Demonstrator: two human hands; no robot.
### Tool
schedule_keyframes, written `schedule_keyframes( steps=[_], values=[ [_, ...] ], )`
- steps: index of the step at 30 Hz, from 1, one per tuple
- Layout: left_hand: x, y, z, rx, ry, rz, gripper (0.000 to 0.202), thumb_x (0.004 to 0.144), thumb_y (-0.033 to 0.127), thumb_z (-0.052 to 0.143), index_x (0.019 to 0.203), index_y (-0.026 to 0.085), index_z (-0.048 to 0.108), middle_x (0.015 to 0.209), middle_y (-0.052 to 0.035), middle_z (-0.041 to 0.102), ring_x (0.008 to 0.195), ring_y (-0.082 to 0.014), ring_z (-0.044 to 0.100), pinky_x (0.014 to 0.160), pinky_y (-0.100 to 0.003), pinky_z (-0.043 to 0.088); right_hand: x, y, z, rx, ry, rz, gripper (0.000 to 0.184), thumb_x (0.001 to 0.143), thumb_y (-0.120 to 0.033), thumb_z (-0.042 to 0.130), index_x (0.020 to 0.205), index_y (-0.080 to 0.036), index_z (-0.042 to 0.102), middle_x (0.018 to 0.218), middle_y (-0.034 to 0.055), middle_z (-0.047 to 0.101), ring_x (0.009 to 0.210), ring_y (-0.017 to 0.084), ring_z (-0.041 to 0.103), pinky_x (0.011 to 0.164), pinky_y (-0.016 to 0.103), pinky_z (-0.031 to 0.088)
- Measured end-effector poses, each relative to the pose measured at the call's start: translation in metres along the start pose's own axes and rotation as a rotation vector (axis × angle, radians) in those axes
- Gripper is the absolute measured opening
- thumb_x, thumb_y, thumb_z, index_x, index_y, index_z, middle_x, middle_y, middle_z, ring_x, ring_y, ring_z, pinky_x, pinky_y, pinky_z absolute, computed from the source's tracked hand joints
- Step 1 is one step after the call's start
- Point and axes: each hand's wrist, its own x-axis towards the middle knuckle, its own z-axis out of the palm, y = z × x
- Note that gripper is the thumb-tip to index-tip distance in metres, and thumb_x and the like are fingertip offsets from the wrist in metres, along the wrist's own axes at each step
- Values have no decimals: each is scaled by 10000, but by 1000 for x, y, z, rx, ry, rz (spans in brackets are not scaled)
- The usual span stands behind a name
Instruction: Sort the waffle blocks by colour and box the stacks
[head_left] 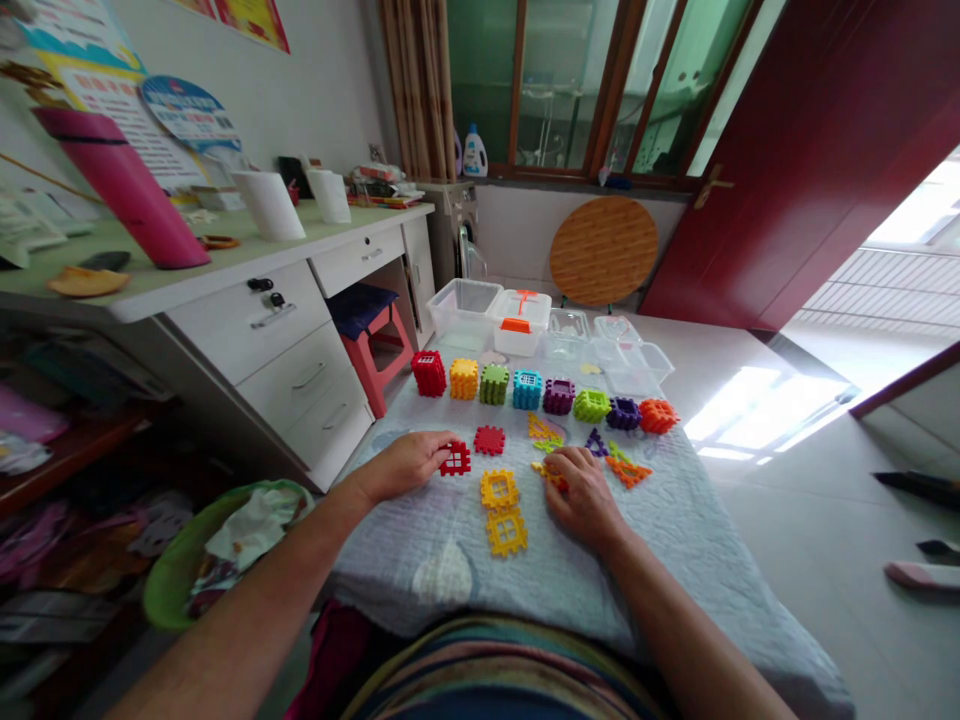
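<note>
Left hand [414, 463] pinches red plastic window-lattice square [455, 459]; right hand [585, 495], apart, grip indiscernible, partly covers yellow-orange plastic piece [556, 481]; yellow plastic squares [501, 509] between.

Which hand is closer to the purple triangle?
The right hand. It is just beside the purple triangle, a bit to its left and nearer the person. The left hand is much farther away to the left, holding a red window piece.
</note>
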Motion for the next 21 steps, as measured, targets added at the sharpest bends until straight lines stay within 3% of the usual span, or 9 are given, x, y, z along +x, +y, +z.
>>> schedule_keyframes(
  steps=[3,6,9,12,17,21],
  values=[
    [3,-6,3,49,-61,-41,327,897,241,416,1153,211,617,1066,-49,685,966,-203,627,890,-292,454,0,1,1,-1,11,2,249,790,-126,556,1016,-203,627,1042,85,624,990,247,511,909,410,418],
    [3,-8,10,191,12,-63,341,872,278,493,1179,188,613,1194,-103,606,1111,-243,558,1000,-346,404,0,2,1,2,15,-2,257,780,-129,565,1019,-201,627,1039,86,623,985,246,513,905,408,423],
    [-1,-4,13,241,28,-57,520,786,366,637,1264,179,559,1309,-125,520,1184,-282,493,1047,-391,370,-1,2,0,9,12,-8,266,778,-133,566,1029,-201,625,1046,87,622,990,248,512,910,413,421],
    [-2,-1,10,229,-34,-37,593,704,369,714,1245,174,568,1237,-112,560,1140,-283,506,1025,-387,387,-1,0,-1,14,9,-12,271,778,-135,565,1034,-203,624,1051,87,622,993,250,512,910,415,421],
    [3,-4,6,194,-66,-32,417,720,304,684,1116,182,634,1083,-80,614,1036,-250,565,945,-337,432,-1,1,-1,15,15,-10,262,780,-140,567,1028,-199,625,1049,89,622,990,251,514,908,414,424],
    [7,-2,5,216,-60,-18,413,695,269,676,1097,179,645,1030,-74,610,989,-243,581,908,-323,449,-1,2,0,10,22,-8,274,775,-138,567,1034,-200,628,1050,91,627,991,251,517,906,413,428]
  ],
)
